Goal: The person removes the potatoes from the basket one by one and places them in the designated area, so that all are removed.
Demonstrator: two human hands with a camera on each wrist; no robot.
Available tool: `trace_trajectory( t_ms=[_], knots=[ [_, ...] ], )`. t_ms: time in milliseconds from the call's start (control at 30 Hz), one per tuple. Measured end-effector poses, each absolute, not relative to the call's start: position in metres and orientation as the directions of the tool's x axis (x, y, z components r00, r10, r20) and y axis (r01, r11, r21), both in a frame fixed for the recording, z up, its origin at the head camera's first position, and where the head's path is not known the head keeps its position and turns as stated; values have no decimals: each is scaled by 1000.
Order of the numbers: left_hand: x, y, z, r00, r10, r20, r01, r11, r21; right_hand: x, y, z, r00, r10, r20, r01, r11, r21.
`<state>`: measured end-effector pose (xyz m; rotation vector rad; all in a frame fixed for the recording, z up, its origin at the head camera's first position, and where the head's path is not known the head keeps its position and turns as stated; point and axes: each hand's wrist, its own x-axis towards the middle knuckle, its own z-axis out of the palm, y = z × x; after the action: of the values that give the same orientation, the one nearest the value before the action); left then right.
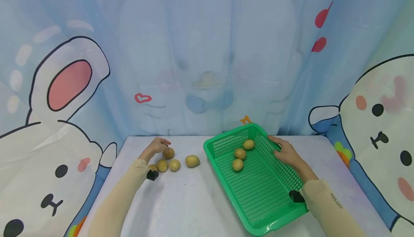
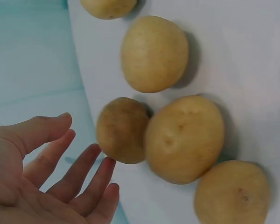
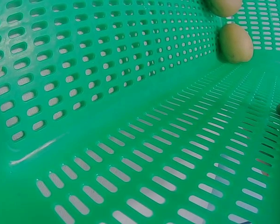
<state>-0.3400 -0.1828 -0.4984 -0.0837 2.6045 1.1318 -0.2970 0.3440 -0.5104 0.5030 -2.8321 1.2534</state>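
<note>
My left hand (image 1: pixel 157 146) is over the far left of the table, its fingers loosely spread beside a brownish potato (image 1: pixel 168 153). In the left wrist view, the fingertips come right up to that darker potato (image 2: pixel 122 130), and the palm holds nothing. Several paler potatoes (image 2: pixel 184 140) lie close around it. Across the table, my right hand (image 1: pixel 287 153) grips the right rim of a green plastic basket (image 1: pixel 258 197), thumb on the inner side. Three potatoes (image 1: pixel 240 153) sit in a row inside, toward its far end. The right wrist view shows mostly slotted basket wall (image 3: pixel 130 102).
One potato (image 1: pixel 192 161) lies apart between the left group and the basket. The white table (image 1: pixel 181 208) ends at a blue patterned curtain (image 1: pixel 207 50) behind, and cartoon-printed cloth hangs on both sides.
</note>
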Motion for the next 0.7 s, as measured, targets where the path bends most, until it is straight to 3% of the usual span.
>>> trace_trajectory(
  t_ms=[700],
  knots=[
    [-340,-127,-433,-943,276,-185,33,631,775,-296,344,-511,-944,-299,139,-300,608,-735]
  ],
)
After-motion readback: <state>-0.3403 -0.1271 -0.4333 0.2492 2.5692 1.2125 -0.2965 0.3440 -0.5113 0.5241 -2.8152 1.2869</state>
